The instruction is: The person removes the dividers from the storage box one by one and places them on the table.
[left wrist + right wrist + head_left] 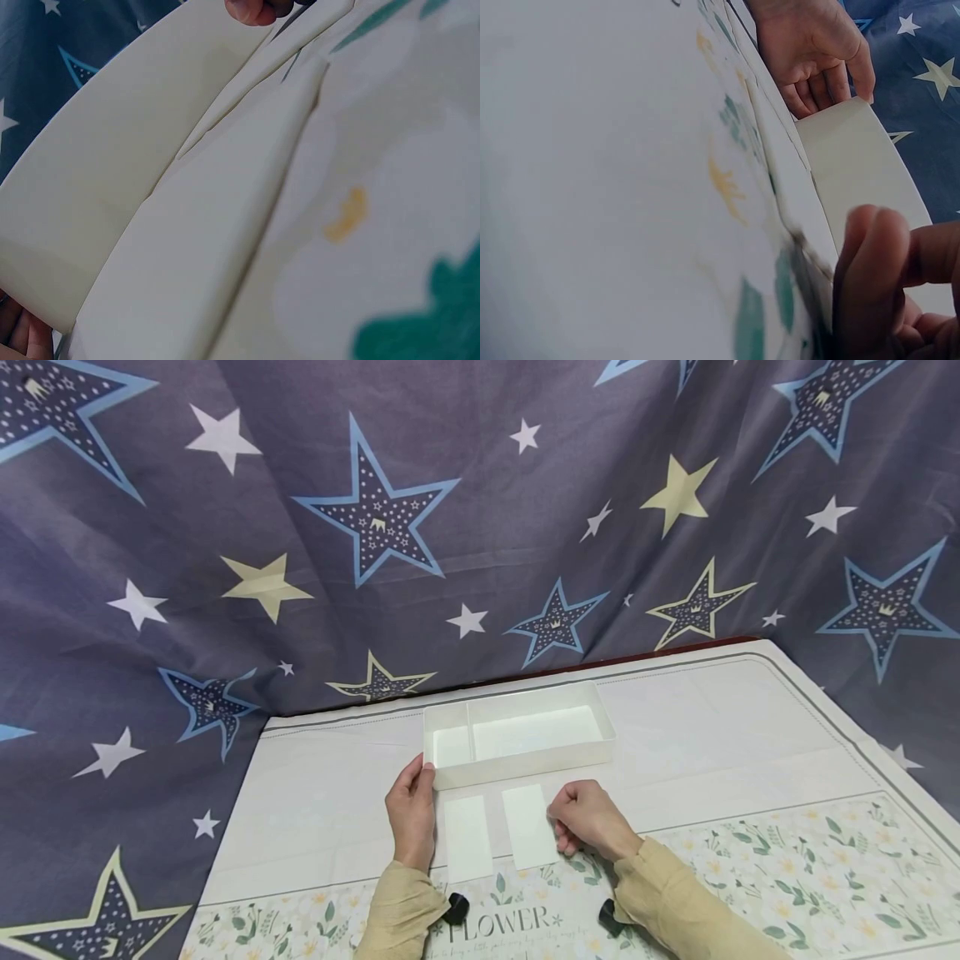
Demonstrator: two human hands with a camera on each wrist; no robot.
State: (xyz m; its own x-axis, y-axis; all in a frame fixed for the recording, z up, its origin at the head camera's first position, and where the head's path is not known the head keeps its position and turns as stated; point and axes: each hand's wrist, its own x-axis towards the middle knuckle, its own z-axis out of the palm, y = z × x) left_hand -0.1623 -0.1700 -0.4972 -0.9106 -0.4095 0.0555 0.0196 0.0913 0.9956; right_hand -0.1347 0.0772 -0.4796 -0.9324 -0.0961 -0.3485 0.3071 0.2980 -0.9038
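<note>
A white open-topped box [525,767] with one crosswise divider stands at the back of the table. My left hand [412,814] grips its front left corner; in the right wrist view the left hand's thumb [861,71] rests on the rim. In front of the box two flat white rectangular panels lie side by side, the left panel [468,839] and the right panel [529,827]. My right hand [592,818] is at the right panel's right edge with curled fingers [874,270]. Whether they pinch that edge is hidden.
The white tablecloth [712,727] has a floral band with the word FLOWER [498,922] near the front. A dark star-patterned curtain [487,527] hangs behind and at the sides. Black wrist mounts [456,910] are worn at both cuffs.
</note>
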